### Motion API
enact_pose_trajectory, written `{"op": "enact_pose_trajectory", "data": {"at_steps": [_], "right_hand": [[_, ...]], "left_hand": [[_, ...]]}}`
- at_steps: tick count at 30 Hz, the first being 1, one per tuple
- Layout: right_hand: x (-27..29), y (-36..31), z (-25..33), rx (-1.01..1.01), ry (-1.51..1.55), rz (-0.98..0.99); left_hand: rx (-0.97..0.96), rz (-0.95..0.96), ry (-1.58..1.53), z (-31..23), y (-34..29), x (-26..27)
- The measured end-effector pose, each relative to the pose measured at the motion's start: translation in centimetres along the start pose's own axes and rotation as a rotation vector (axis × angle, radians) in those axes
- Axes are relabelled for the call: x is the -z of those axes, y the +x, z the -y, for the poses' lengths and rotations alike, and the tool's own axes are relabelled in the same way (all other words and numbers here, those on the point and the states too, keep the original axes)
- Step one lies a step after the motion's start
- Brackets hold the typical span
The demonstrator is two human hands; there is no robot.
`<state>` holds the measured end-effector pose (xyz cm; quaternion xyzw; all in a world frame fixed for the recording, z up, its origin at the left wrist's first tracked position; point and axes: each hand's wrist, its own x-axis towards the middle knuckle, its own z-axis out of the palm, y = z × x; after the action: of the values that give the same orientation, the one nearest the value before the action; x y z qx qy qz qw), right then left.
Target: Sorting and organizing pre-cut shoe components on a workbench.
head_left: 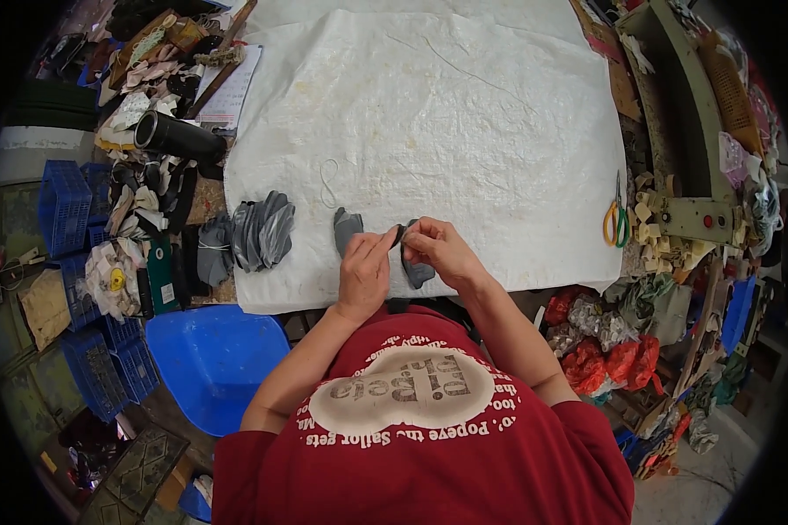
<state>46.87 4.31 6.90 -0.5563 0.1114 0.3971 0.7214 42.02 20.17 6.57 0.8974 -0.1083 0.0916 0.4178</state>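
Note:
Both my hands meet just above the front edge of the white-covered table (429, 131). My left hand (366, 269) is closed, its fingertips pinching the dark edge of a grey fabric piece (418, 275). My right hand (444, 254) is closed too, thumb and fingers pinching the same piece near its upper edge. Part of this piece hangs below the right fingers; the rest is hidden by the hands. Another grey fabric part (348, 224) shows beyond my left hand; whether it joins the held piece I cannot tell. To the left lies a fanned stack of grey fabric pieces (264, 231).
A thin cord loop (328, 182) lies beyond the hands. Orange-and-green-handled scissors (616, 223) rest at the table's right edge. A black cylinder (177, 136) and heaped scraps border the left side. Below stands a blue plastic chair (214, 363); a green metal machine (687, 114) is at right.

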Motion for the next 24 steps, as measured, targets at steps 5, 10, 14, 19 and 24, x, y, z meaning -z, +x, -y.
{"op": "enact_pose_trajectory", "data": {"at_steps": [5,10,14,19,24], "right_hand": [[-1.2,0.3,-2.2,0.289,-0.355,-0.210],[-2.6,0.0,-3.0,0.632,-0.763,-0.310],[-3.6,-0.4,-2.0,0.895,-0.673,-0.425],[-3.0,-1.5,-1.8,0.891,-0.988,-0.280],[1.8,-5.6,-5.8,0.707,-1.077,-0.308]], "left_hand": [[0.617,0.020,-0.619,-0.6,0.4,-0.4],[0.997,-0.060,-1.117,1.0,0.7,-1.2],[1.144,-0.111,-1.309,1.3,1.3,-1.2],[1.183,-0.207,-1.291,2.7,1.1,-1.7],[1.189,-0.351,-1.228,3.5,1.5,-2.1]]}}
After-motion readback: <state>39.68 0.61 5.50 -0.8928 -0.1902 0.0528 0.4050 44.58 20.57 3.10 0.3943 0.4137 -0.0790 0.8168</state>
